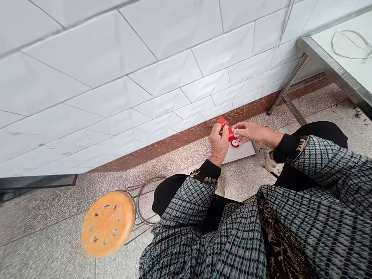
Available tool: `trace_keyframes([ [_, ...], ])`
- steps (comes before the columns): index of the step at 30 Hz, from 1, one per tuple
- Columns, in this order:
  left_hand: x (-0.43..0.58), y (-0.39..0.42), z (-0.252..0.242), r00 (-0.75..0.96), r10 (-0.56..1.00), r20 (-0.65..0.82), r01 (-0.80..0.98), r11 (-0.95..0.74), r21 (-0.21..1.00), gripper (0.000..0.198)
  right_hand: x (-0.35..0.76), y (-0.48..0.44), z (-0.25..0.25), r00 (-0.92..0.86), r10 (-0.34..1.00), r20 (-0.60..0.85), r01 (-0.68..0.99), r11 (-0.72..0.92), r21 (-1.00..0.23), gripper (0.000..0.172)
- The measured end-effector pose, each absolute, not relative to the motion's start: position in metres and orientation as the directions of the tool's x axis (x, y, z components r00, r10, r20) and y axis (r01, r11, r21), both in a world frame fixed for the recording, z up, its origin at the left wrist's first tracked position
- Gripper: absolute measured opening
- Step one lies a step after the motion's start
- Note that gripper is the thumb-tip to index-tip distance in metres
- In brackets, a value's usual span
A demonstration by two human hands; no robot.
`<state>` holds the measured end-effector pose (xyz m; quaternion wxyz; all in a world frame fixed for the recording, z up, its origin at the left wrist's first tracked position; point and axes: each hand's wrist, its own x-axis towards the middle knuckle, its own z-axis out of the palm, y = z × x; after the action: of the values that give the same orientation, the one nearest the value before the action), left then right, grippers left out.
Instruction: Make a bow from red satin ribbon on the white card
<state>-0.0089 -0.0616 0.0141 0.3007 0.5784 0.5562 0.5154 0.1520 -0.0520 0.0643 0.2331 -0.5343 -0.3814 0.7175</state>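
In the head view, my left hand (219, 141) is closed around a glossy red object (232, 134), whose exact kind I cannot make out. Part of it sticks out above my thumb. My right hand (249, 131) meets it from the right, fingers pinching a small whitish piece (236, 131) at the red object's end. Below both hands, a flat white panel (242, 153) with a dark edge lies near the floor by the wall. A red curved mark or ring (235, 143) shows on or just over the panel, partly covered by my fingers.
An orange round stool (109, 224) with wire legs lies tipped on the speckled floor (52, 228) at left. A metal-framed table (334, 58) with a loop of wire (350, 44) stands at right. White tiles (128, 97) cover the wall ahead.
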Motion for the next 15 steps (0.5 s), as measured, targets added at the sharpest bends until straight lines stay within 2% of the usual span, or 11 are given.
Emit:
trace_keyframes([
  [3,-0.008,-0.061,0.014,-0.145,0.971,0.192,0.270,-0.148,0.951,0.029,0.151,-0.051,0.061,-0.296,0.770,-0.565,0.124,-0.555,-0.822,0.010],
  [7,-0.006,-0.059,0.010,-0.149,0.989,-0.004,0.035,0.009,0.999,0.011,0.153,-0.049,0.049,-0.298,0.836,-0.461,0.193,-0.420,-0.887,0.022],
  [11,-0.007,-0.056,0.006,-0.095,0.981,-0.170,-0.182,0.151,0.972,0.011,0.158,-0.047,0.038,-0.377,0.887,-0.266,0.306,-0.152,-0.940,0.028],
  [15,-0.010,-0.056,0.006,-0.032,0.964,-0.263,-0.280,0.244,0.929,0.014,0.162,-0.046,0.036,-0.440,0.897,-0.038,0.422,0.169,-0.891,0.039],
])
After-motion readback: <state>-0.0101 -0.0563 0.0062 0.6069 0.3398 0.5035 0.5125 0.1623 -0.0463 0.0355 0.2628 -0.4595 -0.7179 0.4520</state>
